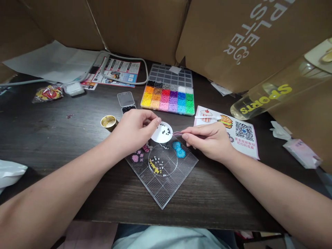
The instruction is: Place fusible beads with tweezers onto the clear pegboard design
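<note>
A dish (pixel 160 137) is pinched by the left hand (pixel 136 127), tweezers (pixel 177 132) by the right hand (pixel 210 139) — beads (pixel 168 131) could be spilled by tilting.

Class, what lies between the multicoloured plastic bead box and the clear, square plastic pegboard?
In the head view: a round white dish of small black beads, in the left hand, slim tweezers at its edge.

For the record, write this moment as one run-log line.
left hand: holds round white dish, black beads inside | right hand: holds slim pinkish tweezers at dish | near: clear square plastic pegboard
</note>
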`<state>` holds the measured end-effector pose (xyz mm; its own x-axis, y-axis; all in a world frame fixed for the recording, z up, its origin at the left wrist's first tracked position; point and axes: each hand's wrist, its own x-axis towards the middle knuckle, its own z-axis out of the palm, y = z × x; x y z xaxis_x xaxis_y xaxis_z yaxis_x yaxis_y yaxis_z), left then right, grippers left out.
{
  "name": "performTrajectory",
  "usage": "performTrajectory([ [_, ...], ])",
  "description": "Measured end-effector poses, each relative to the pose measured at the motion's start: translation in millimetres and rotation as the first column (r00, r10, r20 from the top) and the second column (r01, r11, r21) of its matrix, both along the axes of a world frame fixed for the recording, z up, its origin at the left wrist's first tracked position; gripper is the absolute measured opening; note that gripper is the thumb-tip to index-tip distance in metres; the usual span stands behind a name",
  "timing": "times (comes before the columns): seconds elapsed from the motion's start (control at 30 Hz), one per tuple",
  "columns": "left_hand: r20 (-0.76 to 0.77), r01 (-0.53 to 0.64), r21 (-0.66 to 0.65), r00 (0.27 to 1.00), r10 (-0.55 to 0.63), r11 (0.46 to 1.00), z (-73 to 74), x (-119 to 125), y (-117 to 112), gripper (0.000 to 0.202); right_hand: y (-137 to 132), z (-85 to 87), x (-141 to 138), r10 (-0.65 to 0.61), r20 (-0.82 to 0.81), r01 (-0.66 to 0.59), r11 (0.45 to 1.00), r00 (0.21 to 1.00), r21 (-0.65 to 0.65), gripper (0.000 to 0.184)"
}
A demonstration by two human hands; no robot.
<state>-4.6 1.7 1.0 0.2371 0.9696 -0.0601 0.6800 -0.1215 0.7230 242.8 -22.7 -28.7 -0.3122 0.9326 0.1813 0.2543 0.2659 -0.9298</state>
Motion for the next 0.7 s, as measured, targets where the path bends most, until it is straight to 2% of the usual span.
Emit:
performTrajectory([
  [0.13, -0.021, -0.043, 0.008, 0.999, 0.043, 0.999, 2.3, -1, 0, 0.029, 3, -1.2, 4, -0.041, 0.025, 0.041, 0.999, 0.999, 0.002, 0.012],
  [0.4, -0.115, -0.093, 0.056, 0.988, 0.099, 0.994, 5.9, -2, 2, 0.027, 7, -11.1, 7, 0.076, 0.182, -0.089, 0.994, 0.980, 0.062, 0.016],
  [0.7, -0.148, -0.083, 0.038, 0.985, 0.088, 0.996, 6.0, 1, 2, 0.025, 12, -11.1, 8, 0.114, 0.183, -0.133, 0.987, 0.976, 0.092, 0.015],
])
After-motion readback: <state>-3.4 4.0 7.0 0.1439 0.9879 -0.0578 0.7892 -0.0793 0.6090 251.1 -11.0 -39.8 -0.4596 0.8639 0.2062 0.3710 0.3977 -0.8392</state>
